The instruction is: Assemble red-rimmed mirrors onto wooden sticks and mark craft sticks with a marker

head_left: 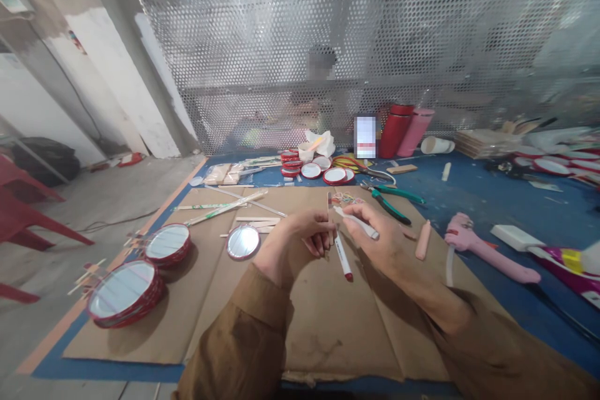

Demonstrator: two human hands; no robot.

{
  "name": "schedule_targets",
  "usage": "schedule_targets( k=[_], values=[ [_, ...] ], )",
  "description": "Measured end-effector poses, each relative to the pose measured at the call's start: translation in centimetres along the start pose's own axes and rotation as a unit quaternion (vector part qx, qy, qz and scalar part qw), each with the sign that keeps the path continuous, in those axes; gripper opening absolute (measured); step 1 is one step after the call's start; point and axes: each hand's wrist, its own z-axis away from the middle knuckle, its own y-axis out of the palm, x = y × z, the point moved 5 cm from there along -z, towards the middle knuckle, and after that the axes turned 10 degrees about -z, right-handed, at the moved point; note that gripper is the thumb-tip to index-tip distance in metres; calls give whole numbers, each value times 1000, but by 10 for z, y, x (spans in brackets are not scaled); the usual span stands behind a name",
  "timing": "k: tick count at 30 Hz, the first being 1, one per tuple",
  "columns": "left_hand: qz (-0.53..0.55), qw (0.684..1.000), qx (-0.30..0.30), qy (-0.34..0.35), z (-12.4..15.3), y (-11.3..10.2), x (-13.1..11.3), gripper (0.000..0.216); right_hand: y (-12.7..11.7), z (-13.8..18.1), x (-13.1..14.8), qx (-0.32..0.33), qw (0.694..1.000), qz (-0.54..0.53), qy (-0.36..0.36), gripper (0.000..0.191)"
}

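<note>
My left hand (313, 232) is closed, pinching a thin flat wooden stick (330, 201) that points away from me. Close beside it, my right hand (370, 231) grips a slim white tube (360, 223), its narrow tip near the stick. Under my hands a white marker with a red end (344, 257) lies on the cardboard (342, 325). Left of my left hand rests a round mirror (242, 242), with several pale wooden sticks (257, 223) behind it. Tangled rubber bands (347, 199) lie just beyond my fingers.
Two stacks of red-rimmed round mirrors (122, 294) stand at left, with sticks poking out. Green-handled pliers (392, 205), a pink glue gun (492, 250) and a pink stick (423, 240) lie at right. Behind are more mirrors (335, 175), a red bottle (396, 131) and a perforated metal screen (262, 44).
</note>
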Motion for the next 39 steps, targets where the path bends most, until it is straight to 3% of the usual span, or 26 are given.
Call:
schedule_targets(
  k=[7, 39],
  values=[
    [-8, 1000, -3, -5, 0, 0, -1, 44, 4, 1, 0, 27, 1000, 1, -3, 19],
    [-9, 1000, -9, -2, 1, 0, -3, 32, 5, -1, 6, -4, 999, -26, -34, 13]
  ],
)
